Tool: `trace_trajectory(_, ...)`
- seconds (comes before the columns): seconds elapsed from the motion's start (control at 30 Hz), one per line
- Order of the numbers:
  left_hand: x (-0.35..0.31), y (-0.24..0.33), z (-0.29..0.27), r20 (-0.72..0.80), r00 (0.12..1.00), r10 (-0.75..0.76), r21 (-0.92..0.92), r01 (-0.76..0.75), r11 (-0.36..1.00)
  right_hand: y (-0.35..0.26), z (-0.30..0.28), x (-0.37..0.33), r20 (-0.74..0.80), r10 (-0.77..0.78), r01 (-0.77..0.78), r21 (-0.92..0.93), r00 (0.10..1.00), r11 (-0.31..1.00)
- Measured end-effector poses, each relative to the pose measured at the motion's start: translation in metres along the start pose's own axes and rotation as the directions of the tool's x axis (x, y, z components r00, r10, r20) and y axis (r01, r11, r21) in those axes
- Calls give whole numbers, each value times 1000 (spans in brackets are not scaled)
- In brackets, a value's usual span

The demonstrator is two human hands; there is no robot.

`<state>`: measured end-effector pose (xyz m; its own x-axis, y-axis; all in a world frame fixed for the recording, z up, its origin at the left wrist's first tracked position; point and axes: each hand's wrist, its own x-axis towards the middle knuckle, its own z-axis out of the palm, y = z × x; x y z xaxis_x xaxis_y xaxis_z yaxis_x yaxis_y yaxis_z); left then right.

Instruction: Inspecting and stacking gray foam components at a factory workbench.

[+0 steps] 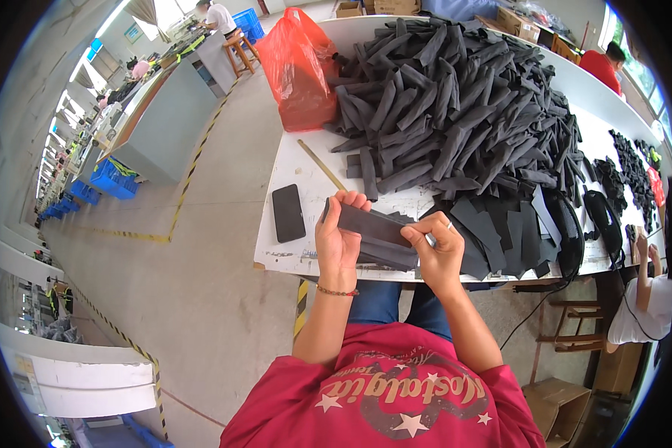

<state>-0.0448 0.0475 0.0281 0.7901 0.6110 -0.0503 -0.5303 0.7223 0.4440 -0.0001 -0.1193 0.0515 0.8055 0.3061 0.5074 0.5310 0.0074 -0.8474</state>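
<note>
We see charcoal grey on the fabric strip [369, 222] and the same shade across the heap of rolled pieces [455, 112]. We find the shirt [291, 403] crimson, printed with pale stars and gold lettering, above blue jeans [377, 302]. We note a white table [286, 170] smudged dark, a black phone [289, 213], a translucent red bag [299, 75], blue crates [114, 179] and yellow-and-black striped tape [301, 306] on grey floor [231, 179].

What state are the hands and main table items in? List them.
Dark fabric strip: held in both hands
Left hand: gripping strip
Right hand: pinching strip
Black phone: lying flat, screen dark
Yellowish stick: lying flat
Red plastic bag: standing
Dark tube-like pieces: heaped
Flat dark pieces: overlapping, spread out
</note>
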Motion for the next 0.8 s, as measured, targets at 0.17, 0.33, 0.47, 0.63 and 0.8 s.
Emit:
trace_trajectory(0.17,16,-6,-13,-107,991,-74,-5,74,997,19,3,-4,97,534,-530,362,840,767)
trace_trajectory(0.33,44,14,-57,-217,950,223,348,-138,927,57,-19,-34,90,659,-652,292,747,699)
trace_trajectory(0.47,76,-1,-68,-166,967,195,613,-54,788,88,-3,-58,-29,566,-566,-10,824,824)
trace_trajectory(0.63,139,-23,-86,-103,991,90,897,53,438,75,-34,-56,-156,262,-304,-556,952,774)
trace_trajectory(0.8,175,-66,-78,37,998,43,930,-19,-367,109,-94,-68,172,198,61,-882,965,467)
